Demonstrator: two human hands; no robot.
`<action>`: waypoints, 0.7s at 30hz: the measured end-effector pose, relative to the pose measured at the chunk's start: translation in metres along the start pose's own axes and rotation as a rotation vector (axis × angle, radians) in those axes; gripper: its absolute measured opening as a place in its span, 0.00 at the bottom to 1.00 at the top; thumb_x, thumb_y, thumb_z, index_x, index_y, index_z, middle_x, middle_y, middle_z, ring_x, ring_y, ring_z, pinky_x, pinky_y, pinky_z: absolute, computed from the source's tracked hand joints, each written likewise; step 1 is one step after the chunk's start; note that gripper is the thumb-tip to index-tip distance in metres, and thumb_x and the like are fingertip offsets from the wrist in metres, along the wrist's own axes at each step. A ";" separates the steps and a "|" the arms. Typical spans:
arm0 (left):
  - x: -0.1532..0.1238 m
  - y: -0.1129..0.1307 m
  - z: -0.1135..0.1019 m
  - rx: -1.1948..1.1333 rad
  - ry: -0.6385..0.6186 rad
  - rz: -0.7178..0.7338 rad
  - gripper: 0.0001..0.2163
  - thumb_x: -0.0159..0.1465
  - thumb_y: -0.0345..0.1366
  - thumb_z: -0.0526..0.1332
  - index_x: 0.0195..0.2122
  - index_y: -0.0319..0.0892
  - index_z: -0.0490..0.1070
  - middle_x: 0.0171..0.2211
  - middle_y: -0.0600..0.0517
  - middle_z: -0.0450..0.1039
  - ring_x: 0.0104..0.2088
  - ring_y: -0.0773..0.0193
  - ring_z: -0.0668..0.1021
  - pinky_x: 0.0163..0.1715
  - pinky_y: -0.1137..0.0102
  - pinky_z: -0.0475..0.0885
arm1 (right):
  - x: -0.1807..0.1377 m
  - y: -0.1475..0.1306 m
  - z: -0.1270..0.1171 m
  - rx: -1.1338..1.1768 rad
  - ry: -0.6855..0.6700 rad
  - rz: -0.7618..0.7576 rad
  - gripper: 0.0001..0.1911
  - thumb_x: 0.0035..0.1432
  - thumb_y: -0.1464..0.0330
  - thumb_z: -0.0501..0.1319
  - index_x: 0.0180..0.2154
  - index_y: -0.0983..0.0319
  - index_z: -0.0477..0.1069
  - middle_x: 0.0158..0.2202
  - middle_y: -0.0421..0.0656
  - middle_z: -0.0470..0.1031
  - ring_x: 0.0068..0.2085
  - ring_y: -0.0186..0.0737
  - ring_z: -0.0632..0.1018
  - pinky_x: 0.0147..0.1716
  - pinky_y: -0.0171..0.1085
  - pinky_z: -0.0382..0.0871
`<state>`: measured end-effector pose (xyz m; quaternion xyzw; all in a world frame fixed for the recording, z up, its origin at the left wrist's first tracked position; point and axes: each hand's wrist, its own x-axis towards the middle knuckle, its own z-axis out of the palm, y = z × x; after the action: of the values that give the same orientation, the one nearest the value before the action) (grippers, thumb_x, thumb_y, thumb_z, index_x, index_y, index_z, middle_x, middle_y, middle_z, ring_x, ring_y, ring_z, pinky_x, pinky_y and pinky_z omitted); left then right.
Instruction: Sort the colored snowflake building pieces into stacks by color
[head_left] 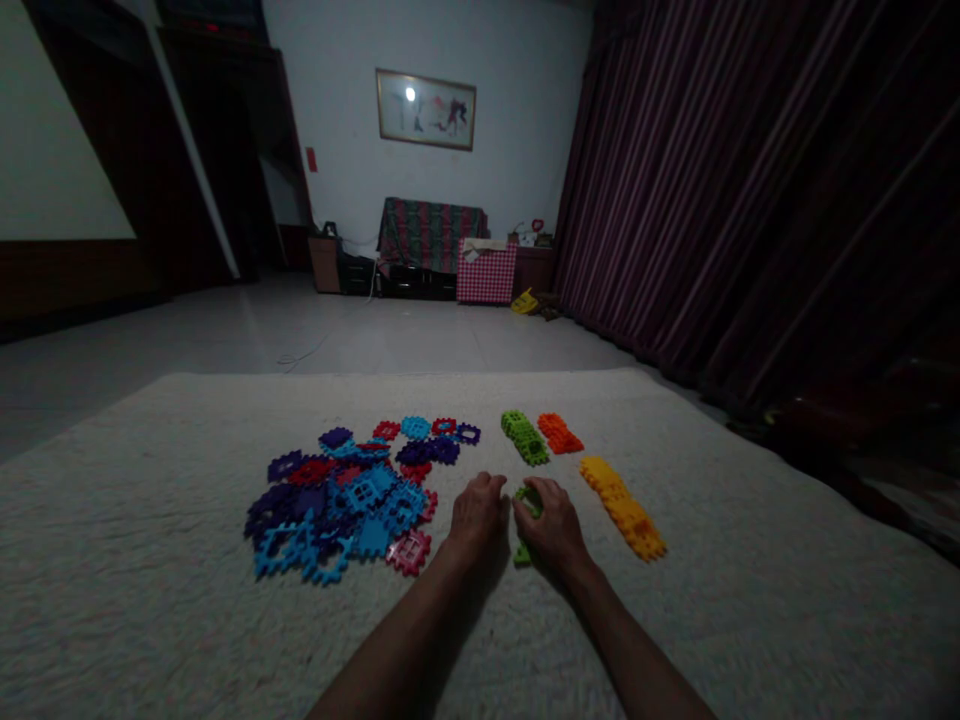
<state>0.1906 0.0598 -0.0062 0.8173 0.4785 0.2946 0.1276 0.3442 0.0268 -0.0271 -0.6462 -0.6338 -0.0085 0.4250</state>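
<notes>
My right hand (553, 525) is closed round a green interlocking toy tile (529, 498), its fingers bent over the top. Another bit of green (522, 554) shows below that hand on the rug. Just to the left, my left hand (477, 515) is closed with curled fingers; whatever it holds, if anything, is hidden. A row of green tiles (524, 437) lies beyond my hands, with orange tiles (559, 433) beside it. Yellow tiles (622, 507) form an overlapping row to the right. On the left spreads a mixed pile of blue tiles (373, 537), purple tiles (277, 508) and red tiles (409, 551).
Everything lies on a pale rug (480, 660) over a tiled floor (420, 335). Long purple curtains (652, 180) hang along the right. At the far wall stand a cloth-draped object (431, 232) and a red checked cloth (486, 276) beside low cabinets.
</notes>
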 end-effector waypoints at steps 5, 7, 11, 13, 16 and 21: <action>-0.003 -0.006 0.014 -0.068 0.068 -0.011 0.13 0.68 0.29 0.56 0.50 0.43 0.75 0.42 0.45 0.77 0.45 0.55 0.79 0.46 0.63 0.74 | -0.002 -0.004 0.000 0.007 0.041 0.000 0.14 0.58 0.64 0.60 0.45 0.60 0.74 0.44 0.51 0.78 0.48 0.52 0.78 0.53 0.51 0.73; -0.003 -0.009 0.017 -0.103 0.091 -0.028 0.14 0.68 0.29 0.55 0.51 0.42 0.75 0.42 0.45 0.77 0.45 0.55 0.79 0.46 0.62 0.74 | 0.008 -0.004 0.001 0.005 0.088 -0.003 0.16 0.59 0.65 0.59 0.48 0.60 0.73 0.46 0.52 0.77 0.51 0.52 0.77 0.55 0.50 0.72; 0.001 -0.011 0.018 -0.196 0.097 -0.071 0.15 0.66 0.28 0.55 0.51 0.42 0.75 0.41 0.45 0.78 0.43 0.55 0.80 0.46 0.61 0.74 | 0.051 0.008 0.009 -0.063 0.168 -0.002 0.21 0.56 0.68 0.58 0.53 0.61 0.71 0.51 0.53 0.75 0.55 0.52 0.75 0.59 0.51 0.69; 0.002 -0.010 0.016 -0.260 0.098 -0.100 0.16 0.65 0.27 0.55 0.51 0.42 0.76 0.42 0.46 0.79 0.44 0.56 0.80 0.47 0.62 0.74 | 0.076 0.018 0.016 -0.096 0.179 0.034 0.26 0.54 0.67 0.59 0.55 0.63 0.69 0.54 0.55 0.73 0.57 0.54 0.73 0.61 0.52 0.68; 0.001 -0.006 0.012 -0.319 0.101 -0.146 0.17 0.65 0.27 0.54 0.51 0.42 0.76 0.43 0.46 0.80 0.45 0.57 0.80 0.48 0.63 0.73 | 0.100 0.032 0.029 -0.146 0.142 0.109 0.31 0.53 0.65 0.61 0.58 0.68 0.66 0.58 0.59 0.70 0.61 0.57 0.71 0.62 0.53 0.66; -0.001 0.001 0.006 -0.295 0.088 -0.165 0.17 0.66 0.27 0.53 0.52 0.40 0.76 0.43 0.45 0.79 0.46 0.56 0.80 0.48 0.63 0.73 | 0.105 0.041 0.041 -0.219 0.107 0.102 0.35 0.55 0.62 0.61 0.62 0.69 0.62 0.61 0.59 0.68 0.63 0.57 0.69 0.64 0.53 0.64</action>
<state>0.1945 0.0587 -0.0107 0.7339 0.5006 0.3857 0.2490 0.3773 0.1415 -0.0178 -0.7188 -0.5718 -0.0908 0.3849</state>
